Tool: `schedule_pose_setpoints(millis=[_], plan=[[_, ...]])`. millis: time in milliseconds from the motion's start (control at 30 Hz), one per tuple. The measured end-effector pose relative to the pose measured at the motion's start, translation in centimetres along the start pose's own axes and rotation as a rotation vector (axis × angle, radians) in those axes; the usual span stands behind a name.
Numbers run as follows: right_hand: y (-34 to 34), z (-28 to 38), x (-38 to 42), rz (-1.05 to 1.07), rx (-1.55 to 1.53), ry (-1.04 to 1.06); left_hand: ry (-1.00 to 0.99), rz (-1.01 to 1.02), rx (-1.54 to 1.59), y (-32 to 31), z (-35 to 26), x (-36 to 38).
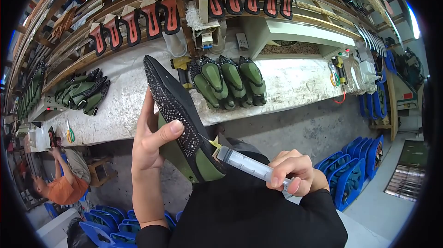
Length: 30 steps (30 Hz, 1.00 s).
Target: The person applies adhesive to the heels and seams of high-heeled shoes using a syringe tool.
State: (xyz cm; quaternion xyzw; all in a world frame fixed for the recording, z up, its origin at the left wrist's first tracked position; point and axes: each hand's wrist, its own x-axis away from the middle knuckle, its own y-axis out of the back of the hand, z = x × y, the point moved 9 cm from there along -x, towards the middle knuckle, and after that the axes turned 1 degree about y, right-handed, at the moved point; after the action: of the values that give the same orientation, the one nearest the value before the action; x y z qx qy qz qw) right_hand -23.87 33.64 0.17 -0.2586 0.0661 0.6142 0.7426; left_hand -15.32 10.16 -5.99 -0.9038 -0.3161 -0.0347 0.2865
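Note:
My left hand (148, 143) is wrapped round a pointed black shoe (171, 102) covered in small shiny studs, holding it up at a slant, toe toward the bench. A green shoe last (208, 164) shows at the shoe's heel end. In my right hand (295, 172) is a clear plastic syringe (247, 165) with a yellow-green needle hub; the fingers close round its plunger end. The syringe's thin tip meets the shoe near the sole edge toward the heel. Whether any liquid comes out is too small to tell.
Behind the shoe runs a long white workbench (286, 79) with a row of green lasts (230, 79) in studded uppers. Black-and-red soles (152, 17) hang on the rack above. Blue bins (348, 174) stand at right. A person in an orange shirt (69, 188) sits at far left.

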Motion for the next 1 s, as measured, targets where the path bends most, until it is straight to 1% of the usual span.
schedule_pose_setpoints(millis=[500, 667, 833, 1000], plan=[[-0.4, -0.4, -0.2, 0.031, -0.018, 0.003, -0.006, -0.020, 0.034, 1.7, 0.0, -0.2], [-0.5, -0.5, -0.2, 0.036, -0.010, -0.004, 0.023, -0.015, 0.065, 1.6, 0.1, -0.3], [-0.5, -0.6, -0.4, 0.006, -0.020, 0.005, -0.022, -0.015, -0.007, 1.6, 0.0, -0.4], [-0.2, -0.7, -0.5, 0.023, -0.031, -0.011, -0.023, -0.004, 0.057, 1.6, -0.4, -0.5]])
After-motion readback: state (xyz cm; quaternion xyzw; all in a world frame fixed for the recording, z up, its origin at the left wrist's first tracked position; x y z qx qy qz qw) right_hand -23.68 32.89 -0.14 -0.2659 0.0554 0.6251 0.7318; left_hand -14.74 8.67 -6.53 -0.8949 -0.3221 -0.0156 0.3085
